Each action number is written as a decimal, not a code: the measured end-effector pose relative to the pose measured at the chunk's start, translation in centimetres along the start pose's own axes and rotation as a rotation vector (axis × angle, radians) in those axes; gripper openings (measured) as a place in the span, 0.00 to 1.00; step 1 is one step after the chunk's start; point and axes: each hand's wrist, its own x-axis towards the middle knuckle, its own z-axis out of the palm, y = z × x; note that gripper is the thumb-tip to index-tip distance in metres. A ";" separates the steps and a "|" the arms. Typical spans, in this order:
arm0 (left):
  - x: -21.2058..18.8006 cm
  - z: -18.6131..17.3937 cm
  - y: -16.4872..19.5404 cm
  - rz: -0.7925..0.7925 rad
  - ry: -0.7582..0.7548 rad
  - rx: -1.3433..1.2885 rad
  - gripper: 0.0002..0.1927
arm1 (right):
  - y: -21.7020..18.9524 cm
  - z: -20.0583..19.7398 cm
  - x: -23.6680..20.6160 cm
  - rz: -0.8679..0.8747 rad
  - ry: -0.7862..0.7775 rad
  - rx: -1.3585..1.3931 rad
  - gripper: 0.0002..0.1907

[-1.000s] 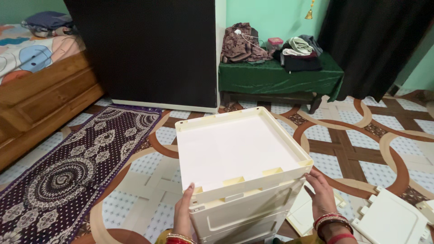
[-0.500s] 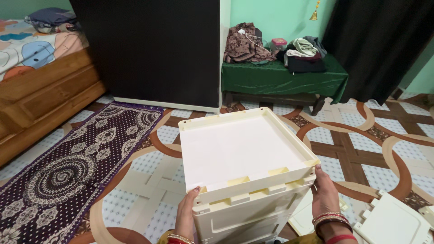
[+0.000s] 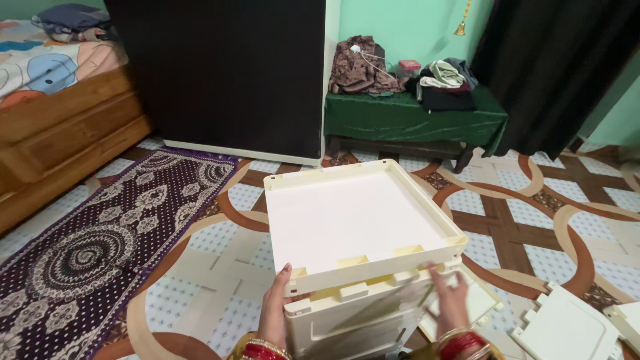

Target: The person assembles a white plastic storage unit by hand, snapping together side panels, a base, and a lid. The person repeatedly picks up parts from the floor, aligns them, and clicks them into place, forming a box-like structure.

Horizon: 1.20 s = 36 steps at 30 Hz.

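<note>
While we look down from head height, we see a cream plastic cabinet standing on the patterned tile floor right in front of us, at the bottom centre of the view, with a shallow cream tray panel seated on its top, rim upward and tilted slightly toward us. Our left hand lies flat against the cabinet's left front corner, fingers stretched upward and together, the fingertips touching the underside edge of the tray panel; it presses rather than grips, with nothing closed inside it. Our right hand rests on the right front side of the cabinet just under the tray rim, fingers spread loosely apart and laid on the plastic, likewise clasping nothing. Red and gold bangles ring both wrists. Just to the right of the cabinet more loose cream panels lie flat on the floor, one partly hidden behind our right hand. A dark purple patterned rug runs along the floor to the left, beside a wooden bed. Well beyond the cabinet stands a low table under a green cloth piled with folded clothes, next to a tall black cabinet.
</note>
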 end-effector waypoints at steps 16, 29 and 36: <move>-1.9 1.3 -1.6 -0.084 0.006 0.078 0.41 | 2.3 4.7 -4.1 -0.034 -0.180 -0.033 0.70; -5.3 11.6 -10.6 -0.086 -0.249 0.131 0.49 | -4.8 -2.7 8.1 -0.119 -0.458 -0.308 0.56; -3.7 11.2 -12.4 -0.086 -0.274 0.049 0.44 | -1.3 -1.9 5.3 -0.020 -0.189 0.075 0.24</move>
